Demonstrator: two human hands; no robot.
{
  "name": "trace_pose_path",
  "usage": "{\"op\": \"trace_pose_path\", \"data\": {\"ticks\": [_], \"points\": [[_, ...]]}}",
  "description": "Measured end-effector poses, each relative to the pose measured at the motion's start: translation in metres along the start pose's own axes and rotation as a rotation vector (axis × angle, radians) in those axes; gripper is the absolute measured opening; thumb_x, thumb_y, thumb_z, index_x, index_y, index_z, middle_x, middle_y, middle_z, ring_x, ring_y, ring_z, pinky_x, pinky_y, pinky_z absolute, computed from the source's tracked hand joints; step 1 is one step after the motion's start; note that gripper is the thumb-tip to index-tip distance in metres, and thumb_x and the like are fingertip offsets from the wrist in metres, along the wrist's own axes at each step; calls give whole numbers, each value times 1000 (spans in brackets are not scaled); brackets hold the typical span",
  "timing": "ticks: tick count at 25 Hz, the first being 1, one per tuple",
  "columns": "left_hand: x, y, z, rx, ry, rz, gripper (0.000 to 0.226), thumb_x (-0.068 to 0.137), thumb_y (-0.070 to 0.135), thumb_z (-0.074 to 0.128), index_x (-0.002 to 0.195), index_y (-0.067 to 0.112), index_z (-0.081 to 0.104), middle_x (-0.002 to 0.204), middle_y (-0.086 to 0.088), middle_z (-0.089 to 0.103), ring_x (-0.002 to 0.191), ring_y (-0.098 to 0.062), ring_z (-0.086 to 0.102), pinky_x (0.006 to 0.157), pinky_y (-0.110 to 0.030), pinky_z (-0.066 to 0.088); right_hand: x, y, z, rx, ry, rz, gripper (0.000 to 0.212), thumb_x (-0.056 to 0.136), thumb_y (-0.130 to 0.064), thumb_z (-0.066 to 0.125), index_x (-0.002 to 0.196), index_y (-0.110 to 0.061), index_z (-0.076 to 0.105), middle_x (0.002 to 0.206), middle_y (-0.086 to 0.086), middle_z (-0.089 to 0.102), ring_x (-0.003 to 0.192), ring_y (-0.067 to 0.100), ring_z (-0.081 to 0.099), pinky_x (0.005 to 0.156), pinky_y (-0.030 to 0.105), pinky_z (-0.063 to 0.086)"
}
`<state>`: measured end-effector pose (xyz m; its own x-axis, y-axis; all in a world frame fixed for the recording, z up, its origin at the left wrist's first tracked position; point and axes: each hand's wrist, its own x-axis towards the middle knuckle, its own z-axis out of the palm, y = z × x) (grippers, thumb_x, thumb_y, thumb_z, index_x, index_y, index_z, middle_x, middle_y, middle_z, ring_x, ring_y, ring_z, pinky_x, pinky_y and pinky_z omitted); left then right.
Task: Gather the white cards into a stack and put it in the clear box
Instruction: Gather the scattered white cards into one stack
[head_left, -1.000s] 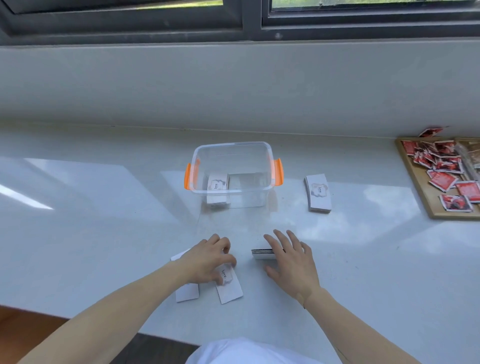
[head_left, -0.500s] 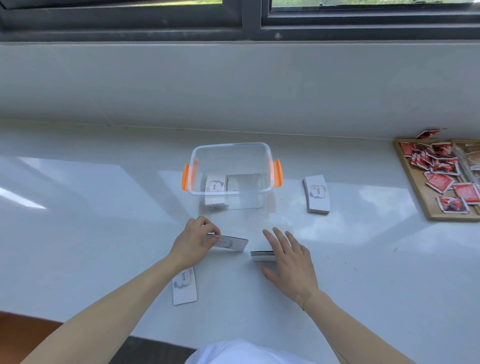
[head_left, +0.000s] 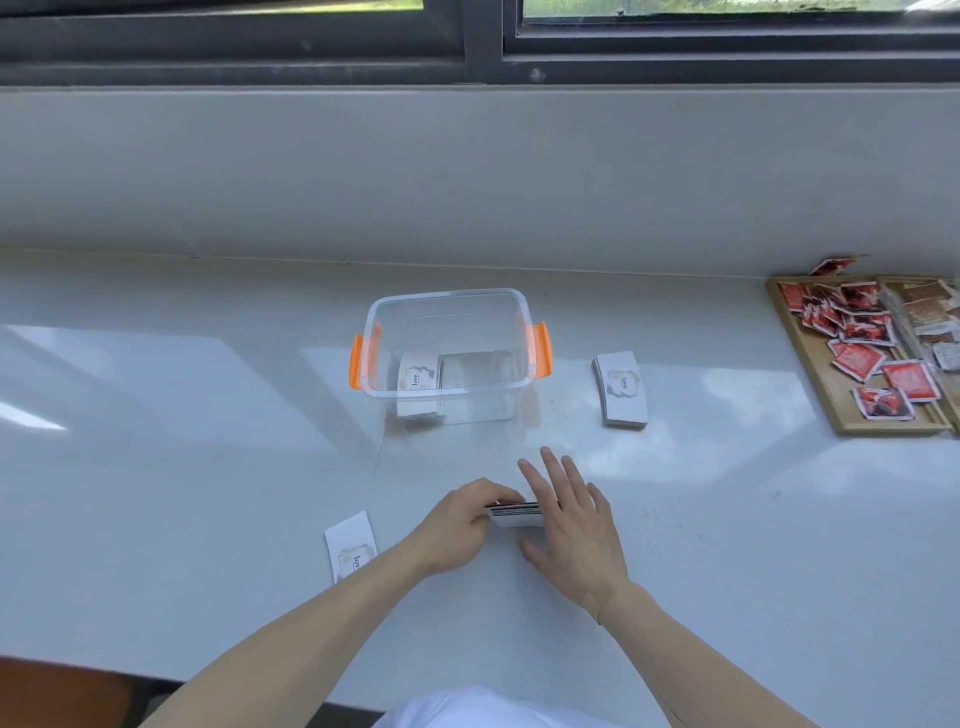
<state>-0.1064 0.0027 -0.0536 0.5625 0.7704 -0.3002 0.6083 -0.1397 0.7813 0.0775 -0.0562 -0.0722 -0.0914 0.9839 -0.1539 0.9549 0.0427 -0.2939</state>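
Note:
A small stack of white cards (head_left: 515, 514) lies on the white counter between my hands. My left hand (head_left: 460, 525) pinches a card onto the stack's left end. My right hand (head_left: 569, 519) rests flat on the stack's right side, fingers spread. One loose white card (head_left: 349, 543) lies face up to the left, partly under my left forearm. The clear box (head_left: 451, 358) with orange handles stands behind the hands, with a stack of white cards (head_left: 417, 384) inside at its left. Another stack of white cards (head_left: 621, 388) sits right of the box.
A wooden tray (head_left: 841, 415) with several red packets lies at the far right. A grey wall and window frame run along the back. The counter's front edge (head_left: 260, 691) is close to my body.
My left hand lifted one card from the near left and carried it right onto the stack under my right hand. One loose card stays behind on the left.

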Motion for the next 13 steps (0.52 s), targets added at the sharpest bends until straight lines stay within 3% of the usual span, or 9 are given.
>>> {"op": "trace_pose_path", "data": {"ticks": [5, 9, 13], "points": [[4, 16, 21, -157, -93, -75, 63, 72, -3, 48, 128, 24, 55, 129, 3, 55, 123, -8, 51, 106, -23, 39, -1, -4, 1, -41, 43, 27, 95, 74, -47, 71, 150, -32, 15, 163, 9, 3, 147, 39, 3, 113, 52, 27], [10, 19, 35, -223, -38, -129, 57, 72, -4, 52, 122, 22, 56, 124, 5, 57, 120, -8, 53, 104, -26, 42, 2, -1, 3, -34, -18, 12, 88, 81, -42, 64, 149, -28, 11, 162, 0, 9, 148, 29, 0, 118, 47, 19], [9, 19, 35, -184, -18, -133, 53, 75, 3, 54, 124, 24, 55, 120, 8, 55, 117, -9, 53, 99, -23, 43, 5, -1, 2, 16, -9, 16, 72, 85, -26, 54, 148, -28, 21, 152, -9, 33, 146, 23, 16, 115, 38, 24]]}}
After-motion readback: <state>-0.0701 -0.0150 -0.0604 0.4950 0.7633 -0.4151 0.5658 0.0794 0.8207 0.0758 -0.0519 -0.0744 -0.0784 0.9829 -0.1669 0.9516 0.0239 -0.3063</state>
